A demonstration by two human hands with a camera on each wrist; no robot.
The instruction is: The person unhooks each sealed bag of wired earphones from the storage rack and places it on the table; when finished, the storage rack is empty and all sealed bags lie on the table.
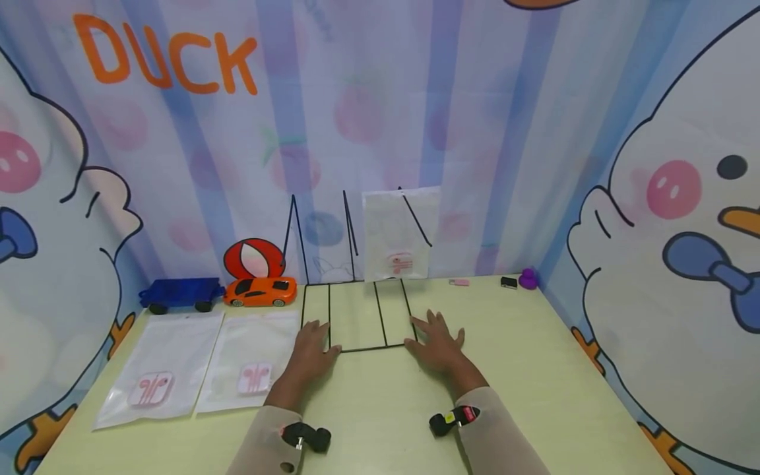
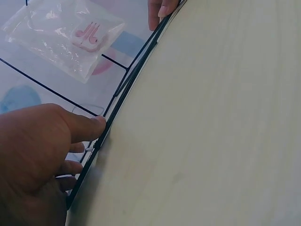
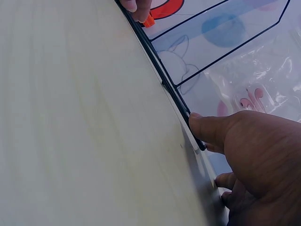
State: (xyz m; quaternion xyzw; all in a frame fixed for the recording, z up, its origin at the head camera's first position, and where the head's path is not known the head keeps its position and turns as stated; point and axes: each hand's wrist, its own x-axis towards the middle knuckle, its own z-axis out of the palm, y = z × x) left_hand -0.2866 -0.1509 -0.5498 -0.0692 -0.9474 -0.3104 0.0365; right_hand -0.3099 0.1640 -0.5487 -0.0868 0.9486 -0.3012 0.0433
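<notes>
A black wire display rack stands on the table against the backdrop, with upright hook arms. On its right arm hangs a clear bag holding pink earphones. My left hand rests at the front left corner of the rack's base, its thumb touching the front bar. At the front right corner, my right hand has its fingers spread, and its thumb touches the bar. The undersides of both hands are hidden in the head view.
Two more clear bags with pink earphones lie flat at the left. Behind them are a blue toy trailer and an orange toy car. A pink item, a small black item and a purple rubber duck sit back right.
</notes>
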